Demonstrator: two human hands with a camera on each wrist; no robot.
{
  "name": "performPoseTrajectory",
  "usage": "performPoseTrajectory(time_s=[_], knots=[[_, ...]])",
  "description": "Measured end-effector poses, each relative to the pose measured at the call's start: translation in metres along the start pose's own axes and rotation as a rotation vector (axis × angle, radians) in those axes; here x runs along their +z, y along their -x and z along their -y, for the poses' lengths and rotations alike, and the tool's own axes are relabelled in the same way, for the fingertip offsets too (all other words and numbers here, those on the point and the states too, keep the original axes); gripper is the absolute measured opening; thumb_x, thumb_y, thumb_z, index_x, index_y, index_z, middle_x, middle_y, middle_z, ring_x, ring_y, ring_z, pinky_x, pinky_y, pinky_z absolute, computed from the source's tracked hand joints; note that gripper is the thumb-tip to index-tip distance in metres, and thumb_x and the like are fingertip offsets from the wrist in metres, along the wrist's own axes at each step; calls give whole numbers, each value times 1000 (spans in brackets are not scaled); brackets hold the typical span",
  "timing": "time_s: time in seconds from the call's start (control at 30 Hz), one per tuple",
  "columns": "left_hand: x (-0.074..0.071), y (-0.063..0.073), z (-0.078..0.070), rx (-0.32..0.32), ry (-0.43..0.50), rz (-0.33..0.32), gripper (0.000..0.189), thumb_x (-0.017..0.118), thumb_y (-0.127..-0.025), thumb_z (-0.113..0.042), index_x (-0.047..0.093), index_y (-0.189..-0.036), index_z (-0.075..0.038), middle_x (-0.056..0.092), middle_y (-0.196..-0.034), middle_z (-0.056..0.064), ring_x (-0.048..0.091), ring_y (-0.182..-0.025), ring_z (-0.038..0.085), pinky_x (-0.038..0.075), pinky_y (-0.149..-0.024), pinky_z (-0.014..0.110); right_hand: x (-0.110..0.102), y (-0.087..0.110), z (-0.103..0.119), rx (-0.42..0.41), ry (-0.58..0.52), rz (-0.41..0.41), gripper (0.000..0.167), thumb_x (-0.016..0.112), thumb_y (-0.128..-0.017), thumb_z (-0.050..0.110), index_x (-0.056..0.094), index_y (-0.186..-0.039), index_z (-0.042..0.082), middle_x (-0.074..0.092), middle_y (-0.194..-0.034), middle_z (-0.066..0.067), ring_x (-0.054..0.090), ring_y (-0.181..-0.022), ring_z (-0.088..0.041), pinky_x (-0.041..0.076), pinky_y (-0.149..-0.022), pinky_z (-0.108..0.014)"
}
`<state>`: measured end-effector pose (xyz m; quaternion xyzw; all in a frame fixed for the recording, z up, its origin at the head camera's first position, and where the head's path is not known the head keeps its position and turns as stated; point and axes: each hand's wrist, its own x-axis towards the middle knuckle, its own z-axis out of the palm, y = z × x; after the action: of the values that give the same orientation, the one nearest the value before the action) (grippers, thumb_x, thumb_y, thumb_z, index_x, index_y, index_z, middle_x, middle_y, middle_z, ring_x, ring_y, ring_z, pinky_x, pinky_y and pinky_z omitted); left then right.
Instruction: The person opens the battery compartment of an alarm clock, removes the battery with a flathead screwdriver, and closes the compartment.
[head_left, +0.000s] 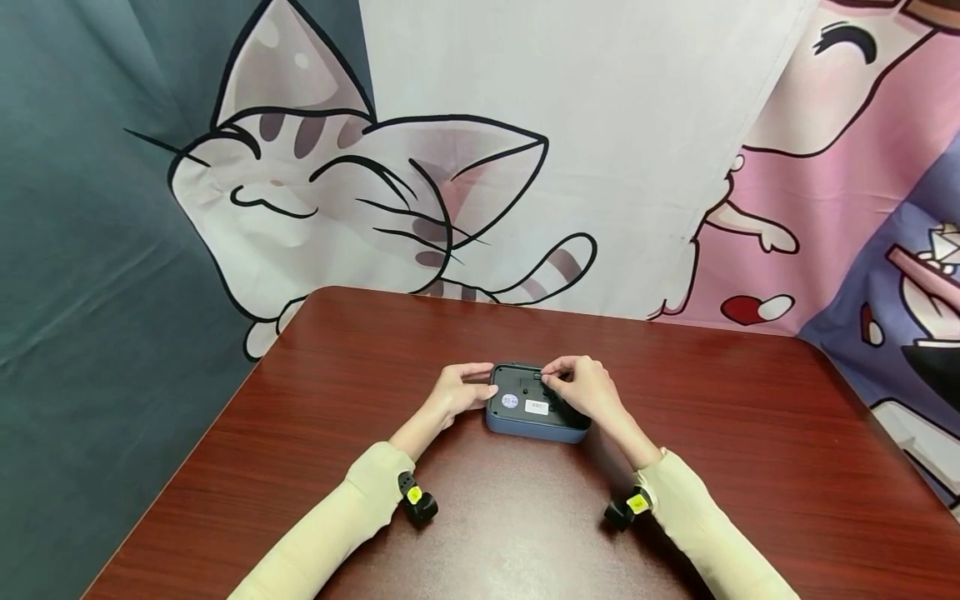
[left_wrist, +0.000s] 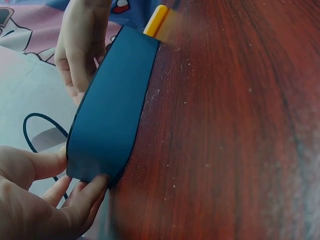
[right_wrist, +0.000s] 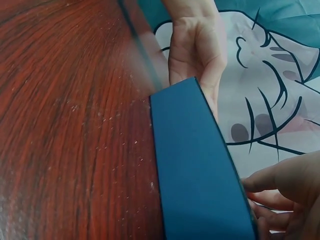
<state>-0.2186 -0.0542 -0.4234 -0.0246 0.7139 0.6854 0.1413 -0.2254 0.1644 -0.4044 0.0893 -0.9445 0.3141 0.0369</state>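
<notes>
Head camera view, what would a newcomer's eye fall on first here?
Probably the large smiling cartoon cat on the cloth backdrop, left of centre behind the reddish-brown table. Next, likely the blue-sided device near the middle of the picture, lying on the table with its black face up. The left hand grips its left end, and the right hand is over the right part of that face.

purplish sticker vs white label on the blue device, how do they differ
The purplish sticker is round, the white label rectangular. The label looks wider than the sticker. In the head view, the sticker sits left of the label. Both lie on the dark upper face of the blue device.
</notes>
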Motion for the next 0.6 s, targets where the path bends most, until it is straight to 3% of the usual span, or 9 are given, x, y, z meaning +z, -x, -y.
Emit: performPoseTrajectory(time_s=[0.6], knots=[[0,0,1,-20,7,-10,47,66,-84,6,58,-130,-1,61,-128,22,68,-90,19,59,-84,35,6,-5,3,-14,88,-29,8,73,-85,27,77,-85,20,74,-82,2,67,-84,-24,53,-61,-40]])
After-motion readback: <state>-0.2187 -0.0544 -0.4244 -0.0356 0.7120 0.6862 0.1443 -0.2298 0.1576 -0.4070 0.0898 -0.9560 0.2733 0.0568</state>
